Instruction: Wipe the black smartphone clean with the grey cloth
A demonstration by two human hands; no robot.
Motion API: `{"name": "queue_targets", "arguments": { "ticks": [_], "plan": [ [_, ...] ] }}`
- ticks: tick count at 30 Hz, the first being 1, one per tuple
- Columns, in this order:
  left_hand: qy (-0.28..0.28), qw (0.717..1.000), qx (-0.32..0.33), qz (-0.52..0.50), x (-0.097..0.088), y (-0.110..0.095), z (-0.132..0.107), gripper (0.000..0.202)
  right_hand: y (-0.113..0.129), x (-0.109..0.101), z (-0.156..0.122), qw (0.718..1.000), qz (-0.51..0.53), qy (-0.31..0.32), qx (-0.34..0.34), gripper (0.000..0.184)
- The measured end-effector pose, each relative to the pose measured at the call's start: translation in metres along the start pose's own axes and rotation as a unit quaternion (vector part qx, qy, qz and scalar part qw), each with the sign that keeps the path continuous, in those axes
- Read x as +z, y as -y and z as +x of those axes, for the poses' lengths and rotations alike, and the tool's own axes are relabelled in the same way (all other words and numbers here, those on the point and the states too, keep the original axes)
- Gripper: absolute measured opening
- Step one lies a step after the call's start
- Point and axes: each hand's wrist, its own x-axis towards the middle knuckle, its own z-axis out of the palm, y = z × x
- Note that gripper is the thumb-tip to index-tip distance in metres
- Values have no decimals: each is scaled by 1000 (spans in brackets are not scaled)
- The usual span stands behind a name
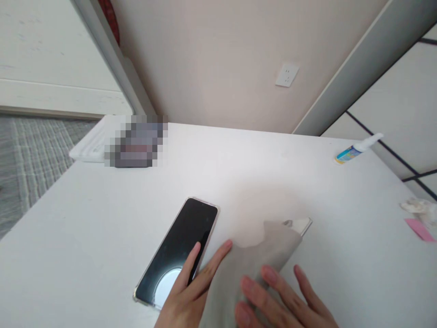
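A grey cloth wraps most of a flat, white-backed thing with a shiny metallic edge; only its far corner shows, with a small dark ring beside it, perhaps a phone. My left hand is at the cloth's left side, two fingers reaching forward and the rest hidden behind the cloth. My right hand presses several fingertips against the cloth from the right, slightly blurred, with one finger off it. Left of the cloth a black-screened smartphone in a clear case lies face up, partly behind my left fingers.
The white table meets a wall with a socket. At the far left lies a white item beside a pixelated dark one. A small bottle lies at the right, with crumpled tissue and pink paper near the edge.
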Motion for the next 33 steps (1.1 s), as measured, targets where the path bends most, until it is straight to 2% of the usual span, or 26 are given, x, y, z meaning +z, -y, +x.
{"name": "queue_targets", "arguments": {
  "ticks": [4, 5, 6, 9, 10, 14, 15, 19, 20, 22, 24, 25, 27, 29, 30, 33],
  "plan": [
    [-72, 995, -62, -19, 8, -5, -2, 34, -14, -5, 1, 995, -17, 53, 82, 61],
    [-74, 995, -67, -19, 10, -7, -2, 34, -17, -7, 1, 995, -23, 55, 85, 63],
    [-82, 995, -54, -17, 12, -8, -2, 33, -18, -9, 1, 996, -27, 48, 69, 62],
    [-83, 995, -44, -41, 14, -10, -2, 37, -17, -11, 1, 998, -25, 37, -40, 47],
    [-78, 995, -49, -49, 14, -10, -2, 39, -16, -12, 1, 998, -23, 41, -48, 46],
    [-88, 994, -63, -22, 8, -7, 0, 29, -19, -11, -1, 995, -21, 58, 79, 68],
    [-80, 995, -59, -12, 6, -6, -1, 29, -17, -10, -2, 995, -22, 53, 87, 71],
    [-10, 1000, -6, 9, 1, -2, -3, 28, -9, -6, -1, 999, -22, 29, -33, 56],
    [-9, 1000, -14, 8, 1, -3, -3, 29, -9, -7, 0, 999, -20, 36, -34, 55],
    [-51, 997, -62, -11, 4, -5, -3, 25, -12, -9, 1, 998, -20, 58, 24, 61],
    [-77, 993, -83, -17, 6, -6, -1, 28, -15, -10, 3, 995, -22, 60, 72, 68],
    [-74, 995, -68, -11, 7, -6, -1, 28, -15, -11, 4, 996, -23, 50, 64, 65],
    [-42, 999, -22, -1, 7, -4, -2, 23, -14, -11, 5, 999, -19, 38, -6, 51],
    [-10, 1000, -3, -8, 6, -4, -3, 25, -14, -12, 5, 998, -13, 48, -44, 47],
    [-13, 1000, -16, -14, 6, -4, -4, 25, -15, -13, 6, 998, -15, 58, -23, 51],
    [-73, 994, -80, -18, 6, -6, -4, 27, -16, -14, 7, 994, -25, 70, 75, 70]
  ]
}}
